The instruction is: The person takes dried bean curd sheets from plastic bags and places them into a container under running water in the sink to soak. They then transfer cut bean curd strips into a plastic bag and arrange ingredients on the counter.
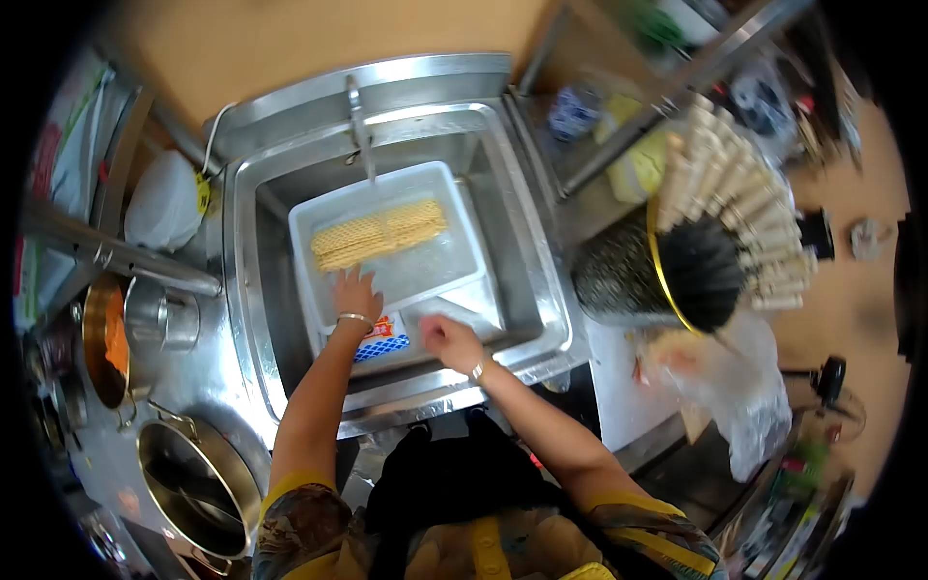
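Note:
Inside the steel sink (pixel 556 280) sits a white plastic tub (pixel 464 208) with clear water in it. A pale yellow slab with a ridged, honeycomb-like surface (pixel 377 235) lies in the water; its exact kind I cannot tell. My left hand (pixel 358 295) reaches over the tub's near side, fingers spread, close to the slab's lower edge. Whether it touches the slab is unclear. To its right, my right hand (pixel 452 343) is closed above the sink's near part, its grip hidden. A packet with red print and a blue check pattern (pixel 387 340) lies between the hands.
A tap (pixel 362 135) hangs over the tub. Left of the sink stand a steel pot (pixel 162 314) and a brass-coloured pot (pixel 198 483). At right, a large dark container (pixel 623 275) holds many wooden-handled items (pixel 739 184), beside a clear plastic bag (pixel 744 387).

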`<control>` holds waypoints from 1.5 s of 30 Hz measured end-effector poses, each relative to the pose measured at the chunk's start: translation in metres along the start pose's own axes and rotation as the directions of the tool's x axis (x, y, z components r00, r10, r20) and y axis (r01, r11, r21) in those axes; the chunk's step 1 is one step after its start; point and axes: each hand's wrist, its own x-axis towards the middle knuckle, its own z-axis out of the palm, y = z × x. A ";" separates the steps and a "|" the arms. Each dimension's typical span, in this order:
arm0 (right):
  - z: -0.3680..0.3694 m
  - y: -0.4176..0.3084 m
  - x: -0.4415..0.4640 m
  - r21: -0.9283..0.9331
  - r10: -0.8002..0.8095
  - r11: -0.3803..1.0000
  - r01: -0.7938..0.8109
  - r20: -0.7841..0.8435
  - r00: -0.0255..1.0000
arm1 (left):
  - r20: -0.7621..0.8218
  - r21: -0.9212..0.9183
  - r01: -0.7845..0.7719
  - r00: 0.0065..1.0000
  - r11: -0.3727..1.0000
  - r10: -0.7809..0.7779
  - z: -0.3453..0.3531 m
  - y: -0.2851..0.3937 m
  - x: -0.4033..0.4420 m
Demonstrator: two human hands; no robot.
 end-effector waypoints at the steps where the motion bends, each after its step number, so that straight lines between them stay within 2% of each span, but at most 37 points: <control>1: -0.017 -0.028 -0.039 -0.041 0.047 0.998 -0.044 0.081 0.996 | 0.172 0.107 -0.055 0.984 0.993 0.036 -0.011 0.007 -0.015; 3: -0.064 -0.062 -0.113 -0.036 -0.256 0.964 0.265 0.160 0.953 | 0.124 0.019 -0.155 0.981 0.988 0.151 -0.024 0.021 -0.044; 4: -0.099 -0.086 -0.149 0.043 -0.198 0.980 0.194 0.258 0.946 | 0.207 -0.082 -0.265 0.938 0.961 0.276 -0.031 0.031 -0.051; 5: -0.136 -0.121 -0.188 0.130 -0.170 0.982 0.140 0.258 0.951 | 0.190 -0.247 -0.344 0.899 0.906 0.394 -0.026 0.038 -0.065; 6: -0.174 -0.138 -0.228 0.096 -0.183 0.981 0.166 0.206 0.961 | 0.297 -0.354 -0.356 0.834 0.865 0.464 -0.051 0.072 -0.086; 7: -0.209 -0.150 -0.266 0.081 -0.253 0.966 0.246 0.085 0.964 | 0.345 -0.460 -0.402 0.741 0.792 0.576 -0.063 0.101 -0.102; 8: -0.243 -0.158 -0.310 -0.018 -0.209 0.978 0.209 -0.060 0.976 | 0.432 -0.679 -0.204 0.666 0.705 0.608 -0.073 0.137 -0.124; 9: -0.264 -0.152 -0.349 0.103 -0.137 0.978 0.179 -0.327 0.935 | 0.390 -0.841 -0.077 0.599 0.535 0.700 -0.085 0.177 -0.145; 10: -0.281 -0.154 -0.376 0.149 -0.024 0.979 0.141 -0.599 0.800 | 0.374 -0.888 -0.028 0.536 0.458 0.757 -0.106 0.221 -0.165; 11: -0.306 -0.138 -0.395 0.032 -0.017 0.998 0.060 -0.734 0.679 | 0.342 -0.911 -0.039 0.483 0.410 0.806 -0.125 0.261 -0.183; 12: -0.327 -0.136 -0.408 -0.141 0.054 0.949 -0.282 -0.809 0.586 | 0.261 -0.925 -0.133 0.457 0.355 0.850 -0.138 0.298 -0.198; 13: -0.339 -0.130 -0.417 -0.112 0.066 0.954 -0.278 -0.826 0.560 | 0.196 -0.908 -0.246 0.467 0.340 0.862 -0.145 0.332 -0.211; 15: -0.362 -0.120 -0.413 -0.490 -0.080 0.798 -0.351 -0.663 0.744 | 0.022 -0.885 -0.376 0.557 0.275 0.830 -0.139 0.394 -0.228; 17: -0.371 -0.091 -0.397 -0.722 -0.244 0.636 -0.271 -0.522 0.818 | 0.174 -0.939 -0.111 0.665 0.326 0.727 -0.122 0.438 -0.233; 18: -0.375 -0.074 -0.381 -0.729 -0.052 0.614 -0.304 -0.421 0.905 | 0.136 -0.973 -0.038 0.706 0.229 0.695 -0.108 0.454 -0.234; 19: -0.382 -0.057 -0.363 -0.744 0.138 0.587 -0.318 -0.295 0.945 | 0.149 -0.966 -0.046 0.701 0.253 0.697 -0.103 0.460 -0.238; 21: -0.397 -0.024 -0.331 -0.757 0.207 0.600 -0.258 -0.164 0.964 | 0.161 -0.986 0.093 0.733 0.137 0.661 -0.097 0.471 -0.243; 23: -0.407 -0.010 -0.300 -0.891 0.310 0.385 -0.240 -0.120 0.943 | 0.153 -0.986 0.067 0.712 0.151 0.685 -0.099 0.475 -0.257; 25: -0.417 0.024 -0.264 -0.904 0.288 0.371 -0.210 -0.103 0.952 | 0.210 -0.975 0.088 0.652 0.202 0.729 -0.094 0.474 -0.265; 27: -0.425 0.042 -0.243 -0.909 0.231 0.374 -0.185 -0.102 0.967 | 0.200 -0.976 0.071 0.663 0.205 0.722 -0.093 0.476 -0.265; 29: -0.430 0.057 -0.229 -0.913 0.171 0.382 -0.143 -0.082 0.982 | 0.247 -0.969 0.133 0.627 0.210 0.739 -0.092 0.473 -0.265; 30: -0.433 0.061 -0.225 -0.914 0.141 0.388 -0.119 -0.069 0.988 | 0.262 -0.961 0.089 0.603 0.262 0.753 -0.099 0.472 -0.264; 31: -0.435 0.065 -0.223 -0.915 0.112 0.393 -0.098 -0.058 0.992 | 0.256 -0.962 0.093 0.632 0.256 0.732 -0.097 0.468 -0.260; 33: -0.435 0.067 -0.224 -0.918 0.059 0.393 -0.051 -0.031 0.998 | 0.207 -0.974 0.202 0.630 0.099 0.748 -0.087 0.459 -0.254; 34: -0.436 0.068 -0.226 -0.920 0.035 0.391 -0.028 -0.016 0.999 | 0.114 -0.993 0.084 0.678 0.078 0.726 -0.073 0.453 -0.247; 35: -0.436 0.067 -0.232 -0.922 0.007 0.386 -0.008 -0.006 1.000 | 0.074 -0.985 -0.050 0.747 0.167 0.661 -0.061 0.448 -0.238; 36: -0.436 0.066 -0.237 -0.927 -0.020 0.374 0.020 0.014 1.000 | 0.189 -0.980 0.128 0.840 0.153 0.509 -0.044 0.441 -0.229; 37: -0.434 0.063 -0.244 -0.931 -0.047 0.361 0.048 0.033 0.998 | 0.311 -0.950 0.296 0.885 0.099 0.345 -0.023 0.435 -0.220; 38: -0.431 0.061 -0.250 -0.937 -0.073 0.342 0.072 0.050 0.996 | 0.312 -0.950 0.305 0.891 0.075 0.329 -0.001 0.430 -0.212; 40: -0.431 0.057 -0.264 -0.944 -0.119 0.311 0.111 0.077 0.990 | 0.620 -0.783 0.583 0.763 0.218 0.183 0.041 0.427 -0.198; 41: -0.430 0.056 -0.268 -0.947 -0.134 0.297 0.126 0.089 0.987 | 0.661 -0.750 0.629 0.703 0.202 0.264 0.057 0.428 -0.195; 43: -0.429 0.053 -0.275 -0.948 -0.159 0.278 0.156 0.115 0.981 | 0.663 -0.747 0.600 0.697 0.285 0.271 0.080 0.433 -0.190; 45: -0.429 0.049 -0.287 -0.950 -0.196 0.248 0.189 0.142 0.970 | 0.647 -0.759 0.585 0.728 0.287 0.227 0.063 0.440 -0.192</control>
